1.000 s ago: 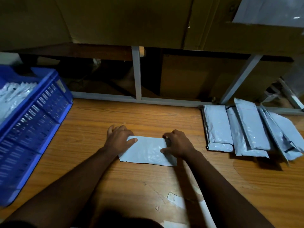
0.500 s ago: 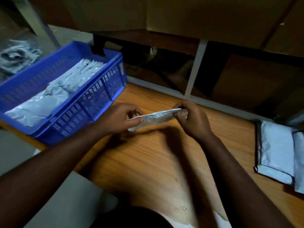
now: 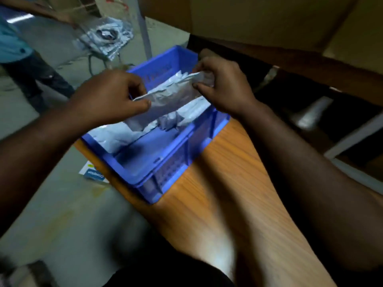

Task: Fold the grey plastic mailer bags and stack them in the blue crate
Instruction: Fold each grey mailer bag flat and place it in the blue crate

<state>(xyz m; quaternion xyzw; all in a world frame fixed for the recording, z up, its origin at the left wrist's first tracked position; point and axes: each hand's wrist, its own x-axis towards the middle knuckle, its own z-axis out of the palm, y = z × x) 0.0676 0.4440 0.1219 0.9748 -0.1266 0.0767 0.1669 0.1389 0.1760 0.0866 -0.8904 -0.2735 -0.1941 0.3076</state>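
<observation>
Above the blue crate (image 3: 165,168), at 12 o'clock, left hand (image 3: 112,96) and right hand (image 3: 223,83) each pinch one end of the folded mailer bag (image 3: 172,96). Step: stacking. Next: lower it onto the bags (image 3: 112,135) inside, then release.

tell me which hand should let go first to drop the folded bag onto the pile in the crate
Probably the left hand: its end of the folded bag hangs lower, nearer the pile in the blue crate.
</observation>
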